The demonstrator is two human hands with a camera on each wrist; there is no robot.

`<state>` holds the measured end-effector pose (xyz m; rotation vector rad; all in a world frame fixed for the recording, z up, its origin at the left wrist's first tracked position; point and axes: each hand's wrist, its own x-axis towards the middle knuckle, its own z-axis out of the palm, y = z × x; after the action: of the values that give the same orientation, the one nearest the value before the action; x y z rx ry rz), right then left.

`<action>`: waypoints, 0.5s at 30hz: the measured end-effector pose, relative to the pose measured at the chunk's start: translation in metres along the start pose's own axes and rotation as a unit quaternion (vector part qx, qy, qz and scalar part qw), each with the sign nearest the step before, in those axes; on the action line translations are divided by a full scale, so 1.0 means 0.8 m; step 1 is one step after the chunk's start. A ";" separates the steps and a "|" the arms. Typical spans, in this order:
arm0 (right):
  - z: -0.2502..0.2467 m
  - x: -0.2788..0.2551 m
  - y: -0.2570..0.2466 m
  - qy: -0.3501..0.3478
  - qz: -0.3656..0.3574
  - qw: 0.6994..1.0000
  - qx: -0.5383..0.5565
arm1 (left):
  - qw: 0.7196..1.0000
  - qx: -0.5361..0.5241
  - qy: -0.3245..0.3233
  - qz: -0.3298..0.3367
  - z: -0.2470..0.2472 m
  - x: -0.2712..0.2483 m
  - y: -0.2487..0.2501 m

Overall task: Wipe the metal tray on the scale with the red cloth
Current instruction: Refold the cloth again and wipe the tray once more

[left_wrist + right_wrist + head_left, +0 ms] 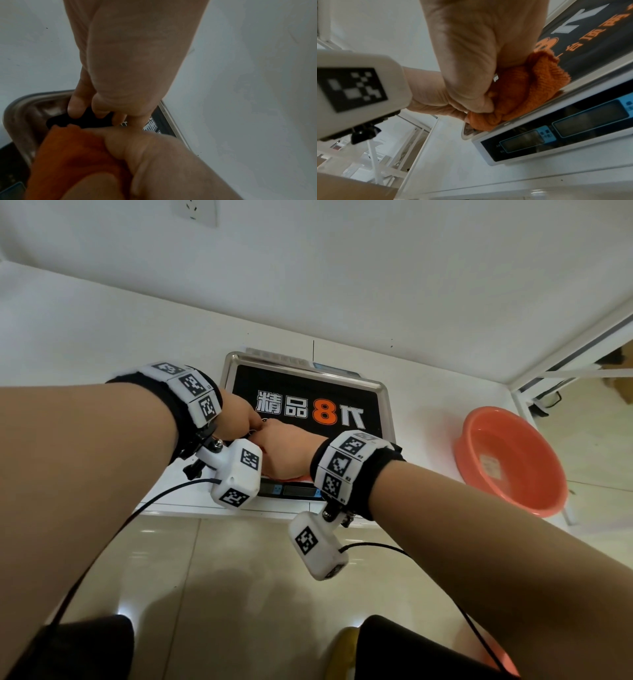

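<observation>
The metal tray (386,412) with a black printed floor sits on the white scale (291,491) on a white table. My right hand (284,450) grips the bunched red cloth (522,92) and holds it against the tray's near rim, just above the scale's display (573,128). In the head view the cloth is almost hidden under that hand. My left hand (239,416) reaches into the tray's near-left corner (17,115), its fingertips (77,108) pressing on the black floor right beside the cloth (68,155).
An orange plastic basin (513,460) holding water stands on the table's right end. The table's front edge (239,510) runs just below the scale, with tiled floor beneath. A white wall rises close behind the tray. A white metal frame (565,364) stands at far right.
</observation>
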<state>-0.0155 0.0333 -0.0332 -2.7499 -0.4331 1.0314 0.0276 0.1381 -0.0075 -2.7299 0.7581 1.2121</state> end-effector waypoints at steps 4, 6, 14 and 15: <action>0.008 -0.003 0.005 0.000 -0.030 0.999 -0.021 | 1.000 -0.008 -0.003 -0.003 0.002 0.006 -0.001; 0.014 -0.003 0.012 0.027 -0.049 0.998 -0.036 | 1.000 -0.010 -0.003 -0.008 0.003 0.007 -0.001; 0.014 -0.020 0.028 0.051 -0.076 0.990 -0.104 | 0.999 -0.037 0.012 -0.021 0.015 0.018 0.002; 0.013 -0.025 0.032 0.045 -0.069 0.991 -0.109 | 0.998 -0.058 0.020 -0.027 0.019 0.024 -0.001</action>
<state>-0.0315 0.0028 -0.0352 -2.8904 -0.7524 0.8680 0.0287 0.1344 -0.0318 -2.8562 0.6325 1.2305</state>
